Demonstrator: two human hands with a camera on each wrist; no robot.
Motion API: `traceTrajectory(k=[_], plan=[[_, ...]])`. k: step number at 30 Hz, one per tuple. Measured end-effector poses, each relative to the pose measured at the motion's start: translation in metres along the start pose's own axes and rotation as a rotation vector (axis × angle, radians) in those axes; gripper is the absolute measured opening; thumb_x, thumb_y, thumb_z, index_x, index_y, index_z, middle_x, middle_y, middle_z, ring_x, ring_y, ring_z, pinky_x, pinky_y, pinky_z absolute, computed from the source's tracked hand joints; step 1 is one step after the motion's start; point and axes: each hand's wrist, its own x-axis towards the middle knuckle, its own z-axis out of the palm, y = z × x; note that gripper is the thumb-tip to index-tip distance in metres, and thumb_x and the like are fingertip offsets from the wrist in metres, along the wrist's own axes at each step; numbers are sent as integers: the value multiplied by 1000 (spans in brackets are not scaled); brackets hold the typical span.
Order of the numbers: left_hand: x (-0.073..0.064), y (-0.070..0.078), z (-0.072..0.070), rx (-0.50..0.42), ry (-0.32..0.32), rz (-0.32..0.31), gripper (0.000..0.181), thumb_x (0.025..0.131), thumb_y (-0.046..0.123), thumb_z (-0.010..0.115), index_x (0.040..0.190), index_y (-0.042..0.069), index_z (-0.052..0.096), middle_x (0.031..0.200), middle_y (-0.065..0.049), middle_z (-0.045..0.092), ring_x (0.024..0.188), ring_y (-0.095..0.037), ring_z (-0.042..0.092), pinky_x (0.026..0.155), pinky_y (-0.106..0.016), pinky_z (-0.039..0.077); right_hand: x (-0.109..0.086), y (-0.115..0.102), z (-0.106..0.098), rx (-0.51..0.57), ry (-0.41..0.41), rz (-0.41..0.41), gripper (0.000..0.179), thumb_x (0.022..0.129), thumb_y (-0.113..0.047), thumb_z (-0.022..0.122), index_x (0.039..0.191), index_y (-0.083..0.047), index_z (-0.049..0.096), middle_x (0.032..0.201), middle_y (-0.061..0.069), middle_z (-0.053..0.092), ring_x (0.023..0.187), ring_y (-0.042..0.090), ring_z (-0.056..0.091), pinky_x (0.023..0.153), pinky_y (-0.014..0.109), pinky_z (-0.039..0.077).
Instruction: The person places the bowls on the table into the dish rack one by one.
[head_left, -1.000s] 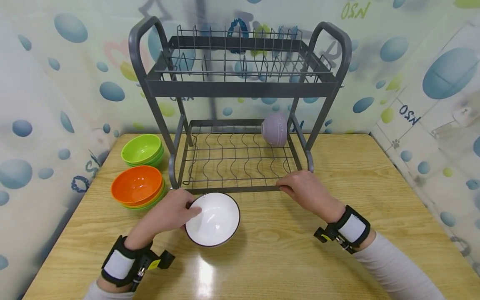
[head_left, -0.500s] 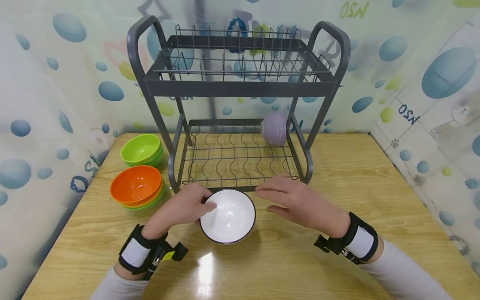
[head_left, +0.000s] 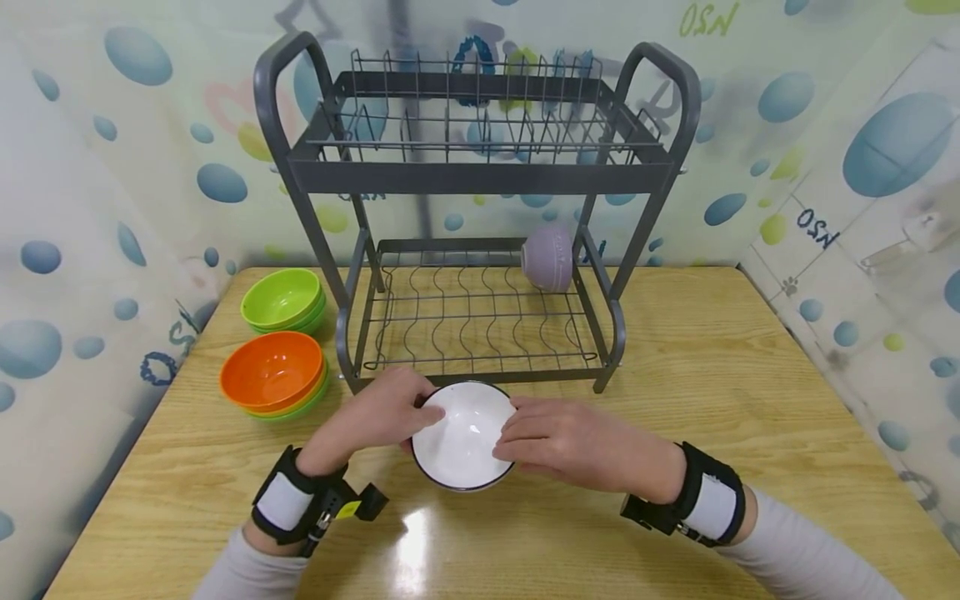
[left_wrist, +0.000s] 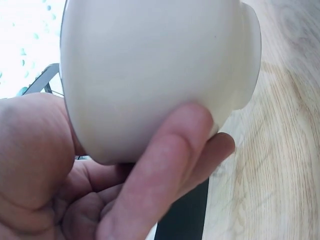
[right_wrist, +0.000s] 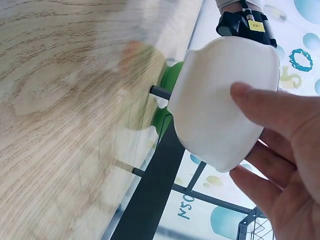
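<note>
A white bowl (head_left: pixel 463 454) with a dark rim is held above the table in front of the rack, its inside facing up and toward the head camera. My left hand (head_left: pixel 384 410) grips its left side, thumb inside the rim; in the left wrist view the fingers (left_wrist: pixel 165 165) press the outer wall. On the right side, my right hand (head_left: pixel 581 442) reaches over the rim with its fingers inside. The right wrist view has that hand's thumb (right_wrist: pixel 270 107) against the bowl's outer wall (right_wrist: pixel 220 95), pinching it. The bowl's underside is hidden in the head view.
A two-tier dark dish rack (head_left: pixel 480 177) stands behind the hands. A purple bowl (head_left: pixel 549 260) sits tilted on its lower tier at the right. Left of the rack are stacked green bowls (head_left: pixel 281 298) and a stack topped by an orange bowl (head_left: pixel 272 371) on the wooden table (head_left: pixel 712 358).
The left hand has carried the white bowl to the right. My right hand has left the rack's front bar, come down and left, and taken hold of the bowl's right rim.
</note>
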Motion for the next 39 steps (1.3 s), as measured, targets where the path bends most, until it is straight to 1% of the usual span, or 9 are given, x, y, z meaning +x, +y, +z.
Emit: traceTrajectory(k=[5, 15, 18, 21, 26, 30, 33, 36, 39], plan=[[1, 2, 1, -34, -16, -34, 16, 88, 13, 61, 80, 3, 70, 62, -5, 64, 45, -12, 60, 43, -28, 52, 2, 1, -1, -22, 12, -31, 12, 85, -7, 68, 91, -16, 71, 92, -9, 69, 94, 4, 61, 102, 31, 47], [-4, 6, -11, -68, -44, -38, 25, 93, 26, 60, 82, 5, 69, 63, -4, 65, 50, -14, 63, 49, -30, 54, 5, 4, -13, -56, 19, -45, 13, 86, -4, 66, 91, -15, 69, 91, -9, 69, 92, 3, 61, 102, 27, 47], [-7, 5, -18, -125, -8, -29, 31, 95, 33, 57, 92, 6, 72, 72, -5, 68, 56, -15, 64, 54, -31, 57, 6, 6, -17, -61, 26, -37, 11, 87, -5, 66, 90, -15, 69, 90, -10, 69, 91, 2, 61, 102, 27, 47], [-11, 1, -29, -161, 92, -10, 34, 96, 35, 55, 104, 6, 72, 86, -9, 72, 62, -14, 67, 59, -29, 58, 7, 7, -22, -41, 38, -21, 10, 87, -7, 66, 90, -16, 69, 91, -10, 69, 92, 2, 61, 101, 27, 48], [-24, -11, -47, -135, 379, 34, 30, 95, 28, 58, 108, 3, 69, 90, -12, 73, 67, -14, 69, 62, -26, 58, 10, 12, -28, -26, 74, 10, 12, 84, -4, 69, 89, -15, 70, 89, -9, 71, 92, 3, 64, 99, 28, 49], [-32, -20, -56, 2, 687, 60, 24, 94, 21, 60, 99, 1, 71, 80, -11, 72, 64, -16, 68, 58, -17, 54, 12, 20, -33, -13, 112, 25, 13, 82, -3, 71, 89, -14, 71, 90, -7, 73, 92, 4, 66, 97, 28, 50], [-35, -25, -62, 104, 856, 27, 24, 94, 20, 59, 95, 0, 72, 75, -12, 72, 63, -20, 67, 55, -16, 51, 13, 30, -36, 14, 152, 42, 15, 80, -3, 73, 91, -13, 72, 91, -4, 74, 92, 7, 68, 93, 30, 53], [-35, -29, -65, 151, 921, -29, 27, 94, 22, 58, 98, -2, 71, 81, -17, 72, 70, -27, 69, 61, -29, 54, 15, 41, -39, 59, 196, 86, 17, 78, -4, 75, 93, -10, 73, 93, -2, 75, 93, 12, 70, 89, 33, 55], [-33, -36, -67, 150, 888, -100, 33, 95, 26, 57, 106, -3, 68, 94, -22, 72, 83, -33, 68, 71, -45, 56, 19, 53, -41, 116, 237, 151, 20, 76, -4, 76, 95, -8, 74, 93, 1, 75, 93, 17, 70, 85, 35, 57]])
